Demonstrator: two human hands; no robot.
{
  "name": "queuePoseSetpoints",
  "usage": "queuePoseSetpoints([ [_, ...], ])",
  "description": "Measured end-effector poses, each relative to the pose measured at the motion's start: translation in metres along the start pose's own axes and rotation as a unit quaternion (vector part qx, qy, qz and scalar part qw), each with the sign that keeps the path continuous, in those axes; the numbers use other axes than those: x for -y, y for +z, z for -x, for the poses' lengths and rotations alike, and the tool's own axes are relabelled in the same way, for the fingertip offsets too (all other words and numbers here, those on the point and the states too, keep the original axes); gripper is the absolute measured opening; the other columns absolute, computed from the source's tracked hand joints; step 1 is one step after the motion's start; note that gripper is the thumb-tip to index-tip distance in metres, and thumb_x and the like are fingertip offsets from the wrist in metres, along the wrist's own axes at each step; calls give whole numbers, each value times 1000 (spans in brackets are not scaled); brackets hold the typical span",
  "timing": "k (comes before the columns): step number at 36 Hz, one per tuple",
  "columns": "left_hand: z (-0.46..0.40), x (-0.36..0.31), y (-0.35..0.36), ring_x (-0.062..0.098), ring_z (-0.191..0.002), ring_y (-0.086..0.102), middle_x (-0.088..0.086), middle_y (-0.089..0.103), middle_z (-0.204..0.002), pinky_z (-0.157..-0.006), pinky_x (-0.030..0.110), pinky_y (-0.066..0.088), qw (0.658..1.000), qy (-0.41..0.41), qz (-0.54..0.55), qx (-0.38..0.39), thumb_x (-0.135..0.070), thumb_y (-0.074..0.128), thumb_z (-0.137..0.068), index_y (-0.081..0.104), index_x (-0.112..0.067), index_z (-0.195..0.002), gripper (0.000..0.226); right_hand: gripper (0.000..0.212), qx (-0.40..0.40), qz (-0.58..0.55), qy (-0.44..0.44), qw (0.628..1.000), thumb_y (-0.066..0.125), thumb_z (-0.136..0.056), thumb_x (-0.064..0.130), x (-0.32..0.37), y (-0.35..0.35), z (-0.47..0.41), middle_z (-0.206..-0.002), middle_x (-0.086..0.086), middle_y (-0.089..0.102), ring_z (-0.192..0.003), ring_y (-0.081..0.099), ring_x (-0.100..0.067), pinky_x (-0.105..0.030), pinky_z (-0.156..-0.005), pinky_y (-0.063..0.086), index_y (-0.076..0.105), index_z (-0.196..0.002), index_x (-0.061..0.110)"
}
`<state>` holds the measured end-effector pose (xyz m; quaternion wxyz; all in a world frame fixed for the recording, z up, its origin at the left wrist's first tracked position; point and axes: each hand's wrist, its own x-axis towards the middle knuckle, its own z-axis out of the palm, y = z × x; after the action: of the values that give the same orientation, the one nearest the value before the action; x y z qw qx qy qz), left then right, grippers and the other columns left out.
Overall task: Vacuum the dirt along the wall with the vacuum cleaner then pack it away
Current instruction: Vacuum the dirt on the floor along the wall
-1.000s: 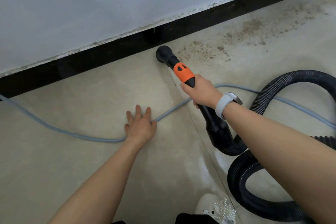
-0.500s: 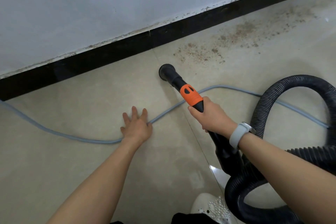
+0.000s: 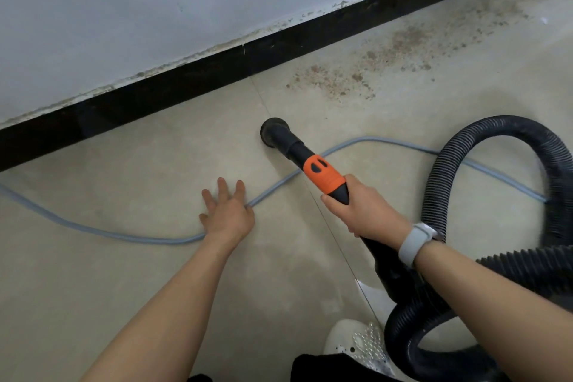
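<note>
**Vacuum cleaner nozzle on the tiles, short of the dirt**

Vacuum cleaner wand (image 3: 322, 177), black with an orange collar, sits wrapped in the curled fingers of the right hand (image 3: 362, 211); its round nozzle (image 3: 274, 130) meets the beige floor (image 3: 124, 273) near the black skirting (image 3: 186, 84). The left hand (image 3: 228, 214) lies flat, fingers spread, over a grey cable (image 3: 93, 231). Brown dirt (image 3: 387, 56) speckles the floor's far right edge. The ribbed hose (image 3: 440, 177) loops off-frame, its body unseen.

arms: bare (no sleeves) | right wrist: grey watch band (image 3: 414, 243) | shoe (image 3: 359, 343): white
</note>
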<state>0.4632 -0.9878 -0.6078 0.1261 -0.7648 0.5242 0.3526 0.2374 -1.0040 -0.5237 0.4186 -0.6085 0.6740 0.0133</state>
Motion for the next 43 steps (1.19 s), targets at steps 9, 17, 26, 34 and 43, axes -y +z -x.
queuePoseSetpoints([
  [9,3,-13,-1,40,-143,-2,2,-9,-160,-110,60,22,999,-44,-2,4,-30,38,-97,12,-29,-151,60,30,-130,-85,106,982,57,-90,39,-41,-23,6,-73,-14,62,-50,61,-29,-29,-46,47,44,-91,12],
  [17,0,-48,-2,38,-145,-5,11,-1,-159,-112,64,6,998,10,-68,-10,-33,41,-96,16,-13,-150,62,26,-91,-149,76,982,58,-91,36,-37,-20,3,-70,-10,58,-45,57,-24,-29,-45,48,43,-88,14],
  [26,-18,-68,0,38,-145,-10,11,-15,-159,-114,59,15,999,43,-27,-13,-46,43,-97,2,-19,-153,75,32,-204,-253,151,934,57,-90,37,-54,-46,-25,-70,-11,56,-45,57,-28,-40,-51,56,48,-95,7],
  [34,-40,-67,-7,38,-144,-16,9,-20,-158,-110,66,12,1000,-10,11,-21,-60,39,-93,-4,-22,-153,82,24,-192,-387,147,890,57,-93,31,-52,-57,-43,-66,-11,51,-41,51,-21,-28,-44,46,49,-91,8],
  [43,-46,-67,-13,39,-144,-9,10,-11,-159,-107,68,21,999,-10,18,-27,-56,44,-94,7,-21,-152,77,28,-106,-252,85,958,57,-89,37,-9,-26,-37,-74,-9,58,-48,57,-25,-32,-47,52,44,-90,13],
])
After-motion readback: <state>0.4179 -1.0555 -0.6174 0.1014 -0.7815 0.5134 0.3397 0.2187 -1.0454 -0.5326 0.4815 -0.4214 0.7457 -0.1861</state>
